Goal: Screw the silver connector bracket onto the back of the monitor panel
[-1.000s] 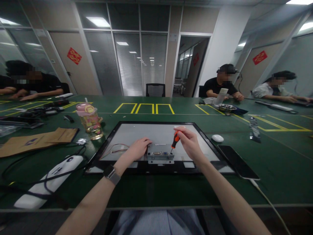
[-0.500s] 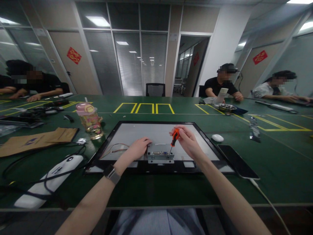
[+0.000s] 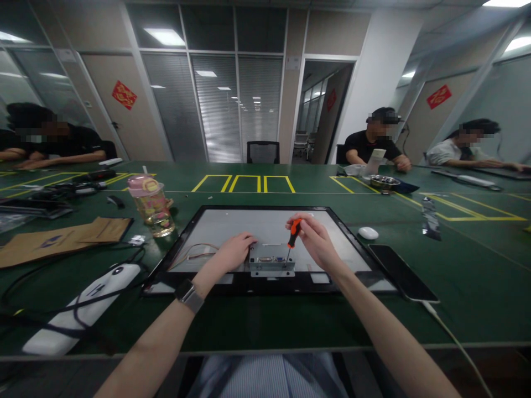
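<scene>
A flat display panel [image 3: 232, 220] with a black frame lies before me, its pale back facing up. On its near middle sits a metal bracket [image 3: 271, 266] with a row of connectors, among them a blue port. My left hand [image 3: 236, 251] is at the bracket's left side, fingers curled against its edge; the fingertips are partly hidden. In my right hand [image 3: 317, 237] is an orange and black screwdriver [image 3: 295, 231], tilted, its tip down at the bracket's right end. Whether a screw is under the tip is too small to tell. Thin wires [image 3: 194, 251] lie left of my left hand.
A white power strip [image 3: 87, 309] with black cables and a drink cup [image 3: 151, 207] stand left. To the right lie a phone [image 3: 402, 273] with a cable and a white earbud case [image 3: 368, 233]. Co-workers [image 3: 375, 138] sit across the green table [image 3: 265, 326].
The screwdriver handle and my right hand have shifted very slightly. My left hand stays at the bracket.
</scene>
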Demonstrator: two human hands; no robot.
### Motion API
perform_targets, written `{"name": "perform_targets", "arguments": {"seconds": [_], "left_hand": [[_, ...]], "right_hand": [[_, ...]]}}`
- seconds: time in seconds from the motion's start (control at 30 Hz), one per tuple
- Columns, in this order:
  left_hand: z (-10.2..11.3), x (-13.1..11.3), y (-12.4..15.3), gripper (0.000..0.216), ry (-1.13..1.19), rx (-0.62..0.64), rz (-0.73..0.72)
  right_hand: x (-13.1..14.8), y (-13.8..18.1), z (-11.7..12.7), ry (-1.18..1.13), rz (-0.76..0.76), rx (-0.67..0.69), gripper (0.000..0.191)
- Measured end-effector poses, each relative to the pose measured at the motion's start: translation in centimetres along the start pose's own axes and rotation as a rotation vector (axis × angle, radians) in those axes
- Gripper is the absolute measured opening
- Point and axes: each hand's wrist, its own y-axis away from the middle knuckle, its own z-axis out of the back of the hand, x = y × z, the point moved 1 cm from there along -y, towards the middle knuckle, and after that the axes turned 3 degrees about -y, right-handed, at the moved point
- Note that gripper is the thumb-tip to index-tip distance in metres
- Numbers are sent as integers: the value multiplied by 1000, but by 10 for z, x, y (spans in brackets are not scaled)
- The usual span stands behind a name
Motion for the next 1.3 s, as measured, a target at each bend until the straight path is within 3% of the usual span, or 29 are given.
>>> {"name": "perform_targets", "arguments": {"seconds": [0.3, 0.7, 0.9, 1.07, 1.3], "left_hand": [[-5, 4, -2, 44, -11, -3, -15], [-3, 3, -1, 43, -5, -1, -9], [-4, 3, -2, 43, -9, 5, -10], [-1, 0, -1, 44, -17, 5, -5], [-1, 0, -1, 44, -29, 6, -16]], "right_hand": [[6, -1, -3, -259, -120, 5, 22], [4, -1, -2, -197, -77, -5, 22], [2, 0, 3, -52, -47, -20, 17], [1, 0, 4, -103, -89, 47, 28], [-1, 2, 4, -52, -54, 26, 17]]}}
